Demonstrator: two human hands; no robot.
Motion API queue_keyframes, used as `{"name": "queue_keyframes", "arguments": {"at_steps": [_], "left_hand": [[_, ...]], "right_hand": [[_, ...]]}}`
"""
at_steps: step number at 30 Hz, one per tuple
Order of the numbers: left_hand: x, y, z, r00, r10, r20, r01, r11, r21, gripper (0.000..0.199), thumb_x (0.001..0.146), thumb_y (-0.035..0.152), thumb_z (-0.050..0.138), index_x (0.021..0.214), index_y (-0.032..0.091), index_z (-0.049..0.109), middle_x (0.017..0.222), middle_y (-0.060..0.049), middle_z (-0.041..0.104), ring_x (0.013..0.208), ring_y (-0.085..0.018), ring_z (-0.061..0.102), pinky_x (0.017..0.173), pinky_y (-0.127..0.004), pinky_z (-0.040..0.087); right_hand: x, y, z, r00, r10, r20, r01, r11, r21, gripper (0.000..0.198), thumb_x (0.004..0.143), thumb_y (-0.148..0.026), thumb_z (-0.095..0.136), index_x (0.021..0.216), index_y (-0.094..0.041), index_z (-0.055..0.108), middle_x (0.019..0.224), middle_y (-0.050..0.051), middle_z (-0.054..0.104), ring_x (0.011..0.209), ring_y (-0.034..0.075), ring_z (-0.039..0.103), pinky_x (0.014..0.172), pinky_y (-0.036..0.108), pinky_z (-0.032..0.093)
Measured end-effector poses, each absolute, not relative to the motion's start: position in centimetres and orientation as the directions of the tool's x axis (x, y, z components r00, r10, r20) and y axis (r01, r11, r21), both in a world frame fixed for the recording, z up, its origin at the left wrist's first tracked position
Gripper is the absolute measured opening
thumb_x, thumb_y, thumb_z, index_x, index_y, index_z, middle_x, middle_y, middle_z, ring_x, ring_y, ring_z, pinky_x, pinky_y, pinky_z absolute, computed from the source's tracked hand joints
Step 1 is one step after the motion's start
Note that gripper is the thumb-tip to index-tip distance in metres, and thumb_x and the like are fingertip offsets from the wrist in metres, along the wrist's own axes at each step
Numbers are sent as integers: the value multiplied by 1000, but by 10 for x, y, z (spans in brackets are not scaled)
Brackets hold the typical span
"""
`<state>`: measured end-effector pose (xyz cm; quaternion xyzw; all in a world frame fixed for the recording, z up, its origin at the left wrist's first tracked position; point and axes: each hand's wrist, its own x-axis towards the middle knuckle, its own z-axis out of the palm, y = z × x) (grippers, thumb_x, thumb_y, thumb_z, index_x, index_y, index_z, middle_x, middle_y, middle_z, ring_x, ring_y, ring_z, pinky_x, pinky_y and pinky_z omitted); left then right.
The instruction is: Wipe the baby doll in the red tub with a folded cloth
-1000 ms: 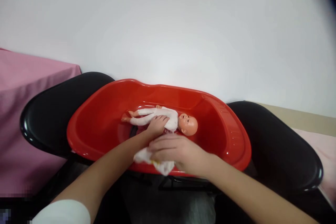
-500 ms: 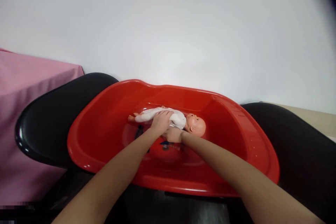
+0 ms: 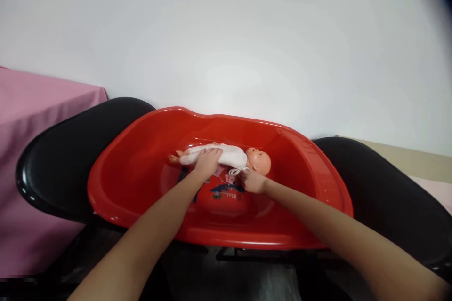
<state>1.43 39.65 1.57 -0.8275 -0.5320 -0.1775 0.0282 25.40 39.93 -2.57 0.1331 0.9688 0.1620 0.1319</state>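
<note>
A baby doll (image 3: 231, 155) in white clothing lies in a red plastic tub (image 3: 122, 174), feet left, head right. The person's left hand (image 3: 208, 162) rests across its middle, hiding part of it; whether those fingers grip cannot be told. The right hand (image 3: 254, 181) is bent beside the shoulder, at some white ties (image 3: 237, 170); its grip is also unclear. Both forearms cross the tub's near rim. A dark-blue printed picture (image 3: 226, 193) on the tub floor carries small pale lettering, illegible. Black chairs (image 3: 67, 160) flank the tub; pink cloth (image 3: 42, 117) drapes at far left, before a white wall (image 3: 226, 42).
</note>
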Motion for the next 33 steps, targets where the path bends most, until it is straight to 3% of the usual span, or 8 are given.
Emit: {"name": "queue_keyframes", "arguments": {"at_steps": [5,8,10,14,17,25,28,33], "left_hand": [[17,400,19,295,890,347,914,-369,170,32,87,9,44,115,19,57,121,-9,64,116,-25,54,98,-40,36],[16,399,23,280,889,363,916,-361,177,34,89,7,41,116,18,58,119,-9,65,116,-24,53,99,-39,36],[15,399,26,283,893,351,917,-359,175,34,89,7,41,117,17,58,119,-9,65,117,-24,53,99,-39,36],[12,399,30,281,898,338,922,-350,165,32,91,11,41,117,17,58,119,-9,64,115,-24,53,95,-39,38],[9,400,30,275,900,339,925,-344,162,29,92,13,41,115,17,58,117,-8,65,111,-25,55,91,-39,39],[7,399,21,245,896,372,922,-334,198,30,89,11,45,115,18,58,119,-7,65,113,-24,55,94,-39,38],[8,399,23,248,902,354,923,-331,195,31,87,9,45,113,18,58,118,-7,65,110,-25,56,92,-40,39],[10,395,28,250,911,329,928,-322,186,29,86,7,44,108,18,59,113,-7,66,107,-26,57,86,-41,41]], "right_hand": [[206,375,-12,-972,-36,-231,-107,948,301,25,94,-23,46,87,-17,70,85,6,68,95,23,57,106,42,34],[161,374,-14,-953,-240,-182,-285,915,286,32,97,-19,38,93,-15,69,100,9,67,106,23,53,111,39,28],[141,387,-22,-958,-146,-246,-223,919,325,29,95,-18,40,97,-13,69,107,10,67,114,23,50,112,38,27],[135,423,-43,-913,249,-322,59,865,499,29,86,-7,47,103,-9,70,117,15,66,123,26,49,113,42,26],[152,433,-60,-891,367,-267,163,808,567,35,84,-8,47,112,-5,67,128,19,60,132,30,43,117,45,22],[226,406,-62,-876,386,-291,164,804,571,34,80,-8,52,109,-5,70,128,20,60,136,34,37,119,50,13],[249,399,-45,-865,381,-327,146,814,562,30,77,-6,56,102,-8,73,124,19,62,135,36,37,116,52,17],[256,387,-22,-839,397,-372,203,863,463,18,84,-11,57,88,-10,74,97,16,71,107,31,57,100,50,34]]}}
